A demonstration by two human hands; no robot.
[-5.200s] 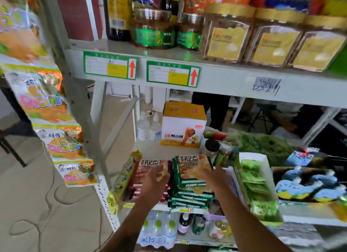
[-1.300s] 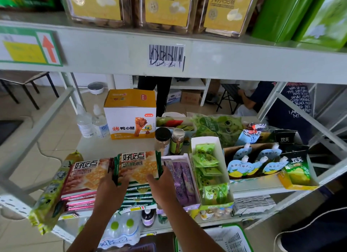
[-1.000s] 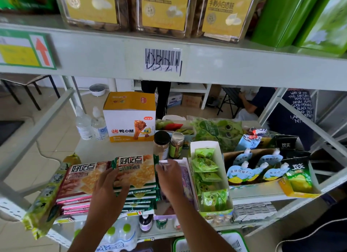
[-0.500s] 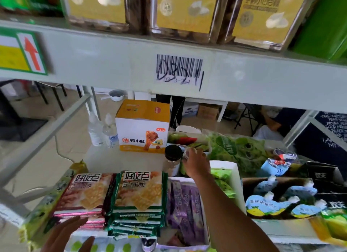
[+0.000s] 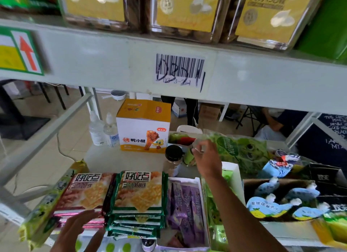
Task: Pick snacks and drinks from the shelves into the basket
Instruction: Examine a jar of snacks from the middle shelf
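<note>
"好吃点" on the cracker packs, "鸭小腿" on the orange box, red arrow on the shelf tag

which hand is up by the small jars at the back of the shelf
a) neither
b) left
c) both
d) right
d: the right hand reaches back beside the black-lidded jar, while the left hand sits low at the front edge of the red cracker packs.

barcode sticker sitting on upper shelf's front edge; green arrow label showing at left end; folding chair standing behind rack.
</note>
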